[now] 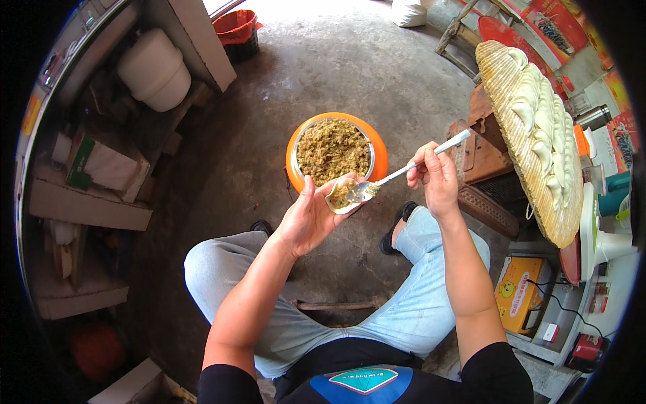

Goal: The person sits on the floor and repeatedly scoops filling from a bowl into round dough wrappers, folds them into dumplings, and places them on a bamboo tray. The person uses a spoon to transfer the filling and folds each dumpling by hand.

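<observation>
A round dough wrapper (334, 204) with minced filling on it rests in the palm and fingers of my left hand (308, 217). My right hand (435, 174) grips the handle of a metal spoon (398, 172), its bowl over the wrapper's right side with some filling clinging to it. Just beyond my left hand, a metal bowl of minced filling (333, 149) sits on a round orange stool or basin (379, 146). My fingertips overlap the bowl's near edge. To the right, a woven round tray (497, 96) carries rows of pale folded dumplings (547, 131).
Shelving (91, 204) with boxes and a white pot-like container (154, 70) runs along the left. A lined waste bin (237, 33) stands at the far left. On the right are a brown metal cabinet (484, 169), a yellow box (520, 293) and a black cable (565, 308).
</observation>
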The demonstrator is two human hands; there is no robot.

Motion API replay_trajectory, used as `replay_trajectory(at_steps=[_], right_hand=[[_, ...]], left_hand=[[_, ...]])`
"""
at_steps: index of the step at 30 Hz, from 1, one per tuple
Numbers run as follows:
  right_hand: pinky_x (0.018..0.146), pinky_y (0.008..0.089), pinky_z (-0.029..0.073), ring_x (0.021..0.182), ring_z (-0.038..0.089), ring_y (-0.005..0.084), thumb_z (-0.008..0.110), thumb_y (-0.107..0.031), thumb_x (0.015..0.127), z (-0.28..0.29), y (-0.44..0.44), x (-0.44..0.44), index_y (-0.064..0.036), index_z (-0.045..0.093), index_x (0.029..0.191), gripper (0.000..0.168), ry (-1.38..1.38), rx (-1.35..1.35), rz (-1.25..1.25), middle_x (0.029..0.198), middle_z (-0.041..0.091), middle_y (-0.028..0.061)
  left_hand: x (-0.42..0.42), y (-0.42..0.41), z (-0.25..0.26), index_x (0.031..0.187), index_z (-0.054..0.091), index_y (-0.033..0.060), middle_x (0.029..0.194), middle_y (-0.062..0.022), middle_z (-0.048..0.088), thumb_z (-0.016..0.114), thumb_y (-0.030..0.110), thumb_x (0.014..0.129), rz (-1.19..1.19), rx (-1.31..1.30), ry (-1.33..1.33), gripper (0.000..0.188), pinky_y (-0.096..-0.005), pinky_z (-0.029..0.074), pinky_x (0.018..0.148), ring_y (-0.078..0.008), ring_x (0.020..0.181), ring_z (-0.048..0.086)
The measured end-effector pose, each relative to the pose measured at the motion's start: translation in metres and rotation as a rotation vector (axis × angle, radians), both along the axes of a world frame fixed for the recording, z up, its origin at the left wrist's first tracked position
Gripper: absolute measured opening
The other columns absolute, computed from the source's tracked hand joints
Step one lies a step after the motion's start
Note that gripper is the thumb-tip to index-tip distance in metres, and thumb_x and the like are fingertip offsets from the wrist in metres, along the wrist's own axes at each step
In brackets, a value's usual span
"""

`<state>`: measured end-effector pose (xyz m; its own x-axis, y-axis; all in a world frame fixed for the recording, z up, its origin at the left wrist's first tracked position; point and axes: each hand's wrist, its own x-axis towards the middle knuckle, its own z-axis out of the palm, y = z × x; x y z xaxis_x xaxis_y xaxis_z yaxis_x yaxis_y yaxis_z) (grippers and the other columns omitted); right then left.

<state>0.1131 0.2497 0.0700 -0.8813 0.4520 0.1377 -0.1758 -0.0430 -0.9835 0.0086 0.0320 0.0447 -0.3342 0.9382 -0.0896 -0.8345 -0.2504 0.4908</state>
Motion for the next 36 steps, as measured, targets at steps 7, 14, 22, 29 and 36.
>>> replay_trajectory(at_steps=[7,14,22,29,36], right_hand=[[0.054,0.0214,0.046,0.06,0.057,0.0095,0.037,-0.027,0.101,-0.017,-0.013,-0.009,-0.006,0.051,0.089,0.028,-0.042,0.029,0.0,0.07,0.059,0.0042],[0.05,0.021,0.043,0.056,0.053,0.0098,0.039,-0.028,0.1,-0.019,-0.005,-0.006,-0.006,0.051,0.089,0.027,-0.08,-0.301,-0.159,0.068,0.056,0.0027],[0.053,0.0225,0.045,0.058,0.055,0.0105,0.04,-0.029,0.099,-0.029,-0.014,-0.008,-0.006,0.051,0.09,0.027,-0.205,-0.288,-0.135,0.071,0.057,0.0046],[0.053,0.0225,0.046,0.057,0.056,0.0106,0.039,-0.031,0.1,-0.029,-0.012,-0.01,-0.005,0.052,0.089,0.031,-0.132,-0.251,-0.184,0.072,0.059,0.0052],[0.074,0.0299,0.052,0.08,0.064,0.0164,0.043,-0.021,0.098,-0.038,-0.01,-0.014,-0.007,0.065,0.097,0.026,-0.123,0.532,-0.123,0.09,0.065,0.0048]], left_hand=[[0.003,0.001,-0.005,0.14,0.025,-0.0045,0.141,-0.017,0.037,0.031,0.063,0.09,0.006,0.015,-0.035,0.085,-0.0316,0.037,0.105,-0.0221,0.127,0.042],[0.0,-0.001,-0.006,0.14,0.025,-0.0049,0.142,-0.017,0.035,0.031,0.062,0.09,0.092,0.006,-0.075,0.083,-0.03,0.039,0.104,-0.0226,0.129,0.04],[0.001,0.002,0.0,0.139,0.026,-0.005,0.143,-0.0166,0.034,0.03,0.062,0.09,0.052,0.054,-0.044,0.083,-0.0306,0.035,0.107,-0.0213,0.13,0.038],[-0.002,-0.003,-0.011,0.14,0.026,-0.0037,0.141,-0.015,0.038,0.043,0.045,0.095,0.08,0.005,-0.083,0.068,-0.0303,0.034,0.108,-0.0211,0.129,0.04],[-0.002,-0.007,-0.017,0.134,0.035,0.0041,0.124,-0.0134,0.055,0.058,-0.008,0.083,0.234,-0.342,0.6,0.057,-0.031,0.043,0.098,-0.022,0.114,0.056]])
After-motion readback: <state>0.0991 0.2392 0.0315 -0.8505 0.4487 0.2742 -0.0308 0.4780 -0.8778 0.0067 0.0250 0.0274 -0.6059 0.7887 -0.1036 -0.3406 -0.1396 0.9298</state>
